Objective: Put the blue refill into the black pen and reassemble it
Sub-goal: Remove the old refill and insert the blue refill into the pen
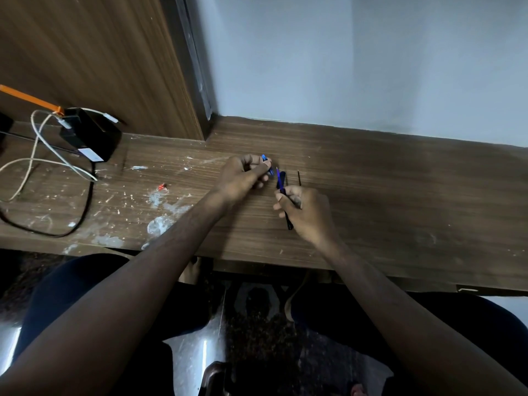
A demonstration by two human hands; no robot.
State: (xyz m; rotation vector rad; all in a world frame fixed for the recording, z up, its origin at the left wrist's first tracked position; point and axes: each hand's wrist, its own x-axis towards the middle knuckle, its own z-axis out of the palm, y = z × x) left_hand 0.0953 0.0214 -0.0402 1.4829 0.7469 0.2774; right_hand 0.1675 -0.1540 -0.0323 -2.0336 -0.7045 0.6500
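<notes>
Both hands work above the brown wood-grain desk [371,172]. The right hand [307,212] grips the slim black pen barrel [288,220] with the thin blue refill [278,178] projecting from it. The left hand [243,175], just beside it, pinches a small shiny blue pen part [264,158].

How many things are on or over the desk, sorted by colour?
Blue: 2, the pen piece in the left hand and the pen part in the right hand
Black: 2, charger box, thin refill
White: 1, cable
Red: 1, small scrap
Total: 6
</notes>
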